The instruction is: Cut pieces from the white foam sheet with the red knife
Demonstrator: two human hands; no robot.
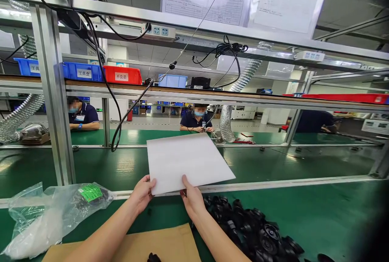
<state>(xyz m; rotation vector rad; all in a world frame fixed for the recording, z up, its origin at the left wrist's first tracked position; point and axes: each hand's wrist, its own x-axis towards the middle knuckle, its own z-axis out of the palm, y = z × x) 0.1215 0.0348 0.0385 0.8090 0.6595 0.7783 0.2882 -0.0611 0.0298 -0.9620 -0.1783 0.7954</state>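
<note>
held sheet (190, 162), plain white; benchtop (322, 209), deep green; kraft sheet (170, 239), even tan; round parts (269, 237), black; plastic bag (59, 205), colourless, its sticker (90, 192) bright green with dark print; tool-box bins (97, 74), blue with white labels (84, 73); defective-goods bin (135, 76), red with a white tag (121, 76); corrugated duct (226, 122), ringed silver; cables (227, 50), black; co-worker's shirt (89, 113), navy.

Underside of white sheet (188, 162) hidden, brown sheet (170, 241) cropped below.

Left hand (142, 194) pinches white sheet (188, 162) at near-left corner, right hand (193, 202) its near edge. From sheet: black round parts (252, 229) heaped at 4 o'clock, brown cardboard (170, 243) 7, clear plastic bag (50, 217) with green label (91, 192) 8, masked co-worker (192, 122) 12.
</note>
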